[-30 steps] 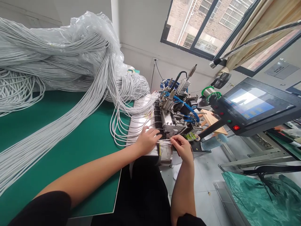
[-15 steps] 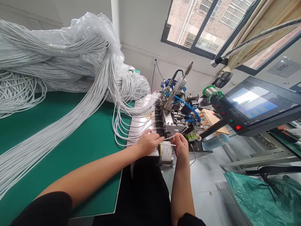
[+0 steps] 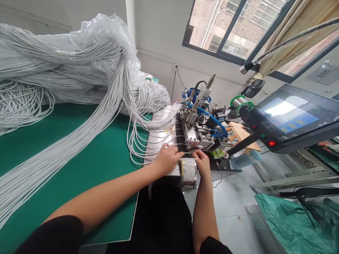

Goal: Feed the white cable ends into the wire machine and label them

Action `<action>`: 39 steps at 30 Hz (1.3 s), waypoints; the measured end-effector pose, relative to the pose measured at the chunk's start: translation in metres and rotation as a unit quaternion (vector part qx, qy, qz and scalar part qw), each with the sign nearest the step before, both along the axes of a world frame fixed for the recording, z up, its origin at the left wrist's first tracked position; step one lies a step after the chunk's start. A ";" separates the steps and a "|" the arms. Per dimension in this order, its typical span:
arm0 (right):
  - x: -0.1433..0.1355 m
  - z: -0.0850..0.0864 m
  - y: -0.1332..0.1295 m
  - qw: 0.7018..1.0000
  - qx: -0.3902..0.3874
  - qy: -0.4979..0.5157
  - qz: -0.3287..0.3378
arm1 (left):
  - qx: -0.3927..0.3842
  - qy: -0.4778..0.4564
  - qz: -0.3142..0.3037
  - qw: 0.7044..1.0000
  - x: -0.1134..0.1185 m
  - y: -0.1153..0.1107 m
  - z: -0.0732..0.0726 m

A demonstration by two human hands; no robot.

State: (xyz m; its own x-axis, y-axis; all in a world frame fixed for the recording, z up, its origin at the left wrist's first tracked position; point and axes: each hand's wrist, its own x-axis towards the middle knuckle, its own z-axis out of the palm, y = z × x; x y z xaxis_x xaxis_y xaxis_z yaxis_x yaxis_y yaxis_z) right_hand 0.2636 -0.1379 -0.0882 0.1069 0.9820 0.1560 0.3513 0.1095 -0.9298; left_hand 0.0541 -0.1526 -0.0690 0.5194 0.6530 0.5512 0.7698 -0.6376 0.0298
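White cables run side by side across the metal top (image 3: 158, 138) of a bench machine (image 3: 191, 131). My left hand (image 3: 167, 159) is closed around one white cable (image 3: 187, 153) near the machine's front end. At that cable's tip, the fingers of my right hand (image 3: 201, 162) are pinched together. A second white cable (image 3: 188, 159) stretches just below, from under my left hand to my right hand. The exact cable ends are hidden by my right fingers. A roll-shaped part with a paper label (image 3: 189, 171) sits beneath both hands.
A large bundle of white cables (image 3: 87, 123) in clear plastic (image 3: 106, 28) lies over the green table (image 3: 111, 155). A control screen (image 3: 291, 113) on an arm stands right of the machine. Behind it are a solder-like wire spool (image 3: 239, 103) and a small fan (image 3: 254, 87).
My right hand has shifted slightly left and brought the upper cable's tip closer to the machine's front. My left hand stays nearly in place; the view moves slightly.
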 end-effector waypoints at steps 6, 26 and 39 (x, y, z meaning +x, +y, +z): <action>0.000 -0.002 0.003 0.999 -0.005 0.042 0.035 | -0.034 0.001 0.009 0.999 -0.001 0.000 0.001; -0.002 -0.012 0.004 0.990 -0.033 0.135 0.022 | -0.045 0.004 0.021 0.999 -0.001 -0.001 0.004; -0.009 -0.017 0.009 0.954 -0.110 0.278 0.001 | -0.015 -0.005 0.013 1.000 -0.001 0.001 0.000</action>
